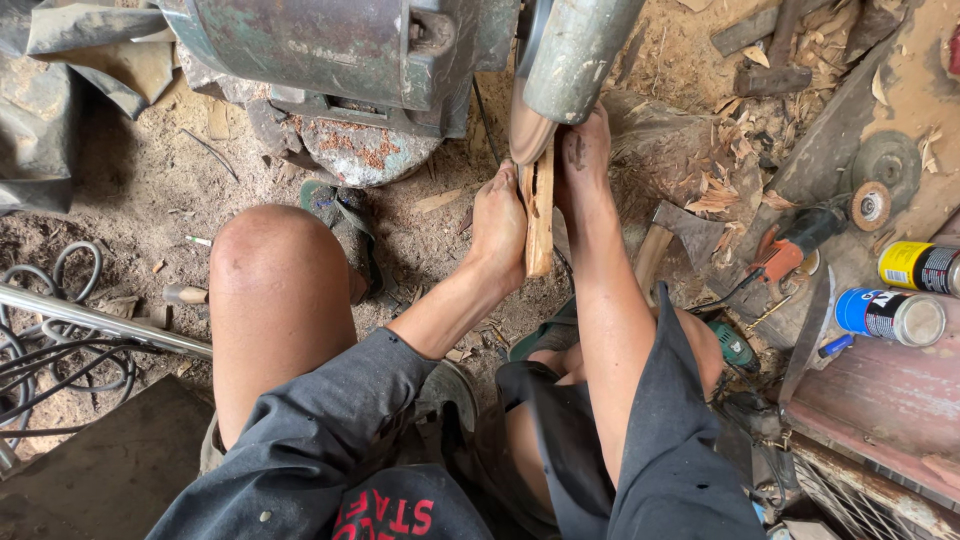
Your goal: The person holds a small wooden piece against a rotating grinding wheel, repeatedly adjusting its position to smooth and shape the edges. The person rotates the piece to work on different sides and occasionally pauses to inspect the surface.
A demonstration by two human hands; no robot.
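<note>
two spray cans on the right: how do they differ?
The yellow can has a yellow and black body; the blue can is blue and black. The yellow can is cut off by the picture's right edge, while the blue can shows whole, its round pale end facing right. The yellow can lies farther from the person, the blue can nearer. Both lie on their sides on the reddish bench, roughly parallel.

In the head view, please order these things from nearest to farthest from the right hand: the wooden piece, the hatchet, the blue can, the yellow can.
From the right hand:
1. Wooden piece: held between both hands, touching it.
2. Hatchet: on the ground just to the right.
3. Blue can and yellow can: both far right, lying on the rusty ledge; too close to call.
</note>
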